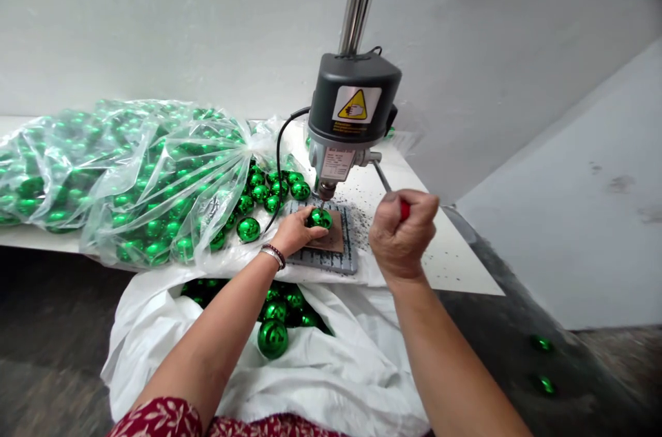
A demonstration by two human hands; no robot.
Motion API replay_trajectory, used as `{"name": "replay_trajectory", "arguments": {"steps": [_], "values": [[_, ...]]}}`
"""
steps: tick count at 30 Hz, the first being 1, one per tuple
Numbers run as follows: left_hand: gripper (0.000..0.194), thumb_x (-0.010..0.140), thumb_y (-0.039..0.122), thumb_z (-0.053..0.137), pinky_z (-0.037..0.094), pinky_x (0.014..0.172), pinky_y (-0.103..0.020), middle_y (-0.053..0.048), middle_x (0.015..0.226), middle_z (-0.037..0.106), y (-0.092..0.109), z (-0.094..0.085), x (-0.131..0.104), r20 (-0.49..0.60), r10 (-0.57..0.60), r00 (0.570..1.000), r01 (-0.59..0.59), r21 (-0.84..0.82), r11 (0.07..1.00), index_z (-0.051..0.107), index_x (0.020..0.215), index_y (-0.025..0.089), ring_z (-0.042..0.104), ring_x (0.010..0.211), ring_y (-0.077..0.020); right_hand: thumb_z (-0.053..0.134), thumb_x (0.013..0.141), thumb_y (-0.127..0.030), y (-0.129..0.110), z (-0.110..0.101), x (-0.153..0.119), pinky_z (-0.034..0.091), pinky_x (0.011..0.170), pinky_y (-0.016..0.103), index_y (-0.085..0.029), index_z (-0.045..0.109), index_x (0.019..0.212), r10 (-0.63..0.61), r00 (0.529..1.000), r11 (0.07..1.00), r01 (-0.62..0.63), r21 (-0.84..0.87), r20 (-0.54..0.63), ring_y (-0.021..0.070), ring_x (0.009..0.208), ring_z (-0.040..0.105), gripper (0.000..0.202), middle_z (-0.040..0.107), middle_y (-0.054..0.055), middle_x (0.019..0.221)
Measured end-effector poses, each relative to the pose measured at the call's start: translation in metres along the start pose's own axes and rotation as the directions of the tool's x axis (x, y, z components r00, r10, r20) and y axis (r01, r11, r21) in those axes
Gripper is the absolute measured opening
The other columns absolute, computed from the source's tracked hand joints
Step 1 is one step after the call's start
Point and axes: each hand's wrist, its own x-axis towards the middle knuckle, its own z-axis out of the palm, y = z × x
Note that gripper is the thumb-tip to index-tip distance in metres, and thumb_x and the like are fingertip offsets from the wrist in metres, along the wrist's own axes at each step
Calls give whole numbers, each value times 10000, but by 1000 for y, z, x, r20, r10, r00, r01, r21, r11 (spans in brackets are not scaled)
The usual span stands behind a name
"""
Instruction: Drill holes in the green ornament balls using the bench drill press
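My left hand (298, 231) grips a shiny green ball (321, 218) on a brown board (334, 238), which lies on the grey base (347, 265) of a bench drill press (354, 99). Just above the ball is the drill's chuck (327, 190), its bit pointing down at the ball; whether the two touch I cannot tell. At the right, my right hand (403, 234) is closed in a fist around the red-ended feed lever (381, 175) of the drill press. Dark shavings are scattered on the base and around it.
A large clear plastic bag (129, 175) of green balls fills the table's left side, with loose balls (249, 229) beside it. A black cable (280, 154) hangs near them. In front, a white sack (352, 347) holds more balls. Two balls (545, 385) lie on the floor at right.
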Motion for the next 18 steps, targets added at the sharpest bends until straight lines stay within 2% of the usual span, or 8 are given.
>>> {"name": "replay_trajectory", "arguments": {"steps": [3, 8, 11, 13, 15, 17, 18], "values": [[492, 710, 324, 728, 476, 849, -286, -23, 996, 707, 1, 0, 0, 11, 0, 1000, 0, -5, 1000, 643, 1174, 185, 639, 927, -201, 471, 872, -296, -2, 1, 8, 389, 575, 207, -170, 473, 823, 20, 1000, 1000, -20, 23, -8, 68, 584, 470, 136, 535, -2, 692], [479, 683, 319, 734, 472, 749, -262, -9, 899, 693, 4, 1, -2, -33, -19, 999, 19, -15, 1000, 654, 1135, 185, 621, 819, -178, 453, 882, -331, -16, 9, 64, 337, 573, 195, -165, 445, 764, 117, 993, 993, -118, 28, 19, 42, 577, 412, 204, 485, -25, 651], [521, 689, 311, 719, 469, 747, -255, -13, 938, 695, 2, -8, -14, -31, 37, 999, -38, -30, 999, 629, 1186, 184, 610, 816, -168, 484, 869, -283, -24, 11, 87, 304, 595, 205, -169, 411, 726, 208, 975, 978, -207, -18, 79, 37, 565, 351, 197, 429, -51, 612], [515, 700, 300, 701, 469, 751, -252, -17, 985, 698, -2, -23, -30, 31, 99, 995, -98, -32, 995, 628, 1197, 188, 609, 819, -164, 511, 857, -236, -28, 11, 91, 297, 613, 213, -169, 399, 723, 266, 958, 964, -261, -55, 105, 40, 572, 342, 187, 412, -58, 614], [525, 696, 313, 707, 469, 739, -251, -23, 999, 702, -8, -43, -49, 174, 128, 976, -130, 3, 991, 639, 1202, 189, 612, 808, -166, 519, 852, -196, -31, 11, 91, 300, 635, 221, -172, 385, 724, 310, 943, 950, -303, -78, 116, 44, 590, 347, 187, 407, -56, 629], [618, 659, 370, 751, 467, 705, -254, -27, 952, 711, -15, -64, -67, 351, 78, 933, -108, 69, 992, 637, 1240, 191, 618, 766, -171, 512, 851, -172, -31, 11, 89, 302, 654, 229, -178, 368, 724, 329, 937, 943, -320, -92, 116, 49, 606, 349, 192, 408, -51, 646], [677, 638, 406, 772, 467, 692, -256, -29, 933, 714, -19, -73, -75, 398, 36, 917, -84, 104, 991, 628, 1264, 192, 622, 752, -174, 506, 850, -162, -31, 12, 88, 300, 659, 233, -181, 362, 725, 331, 937, 942, -321, -99, 112, 51, 610, 346, 192, 409, -48, 653]]}}
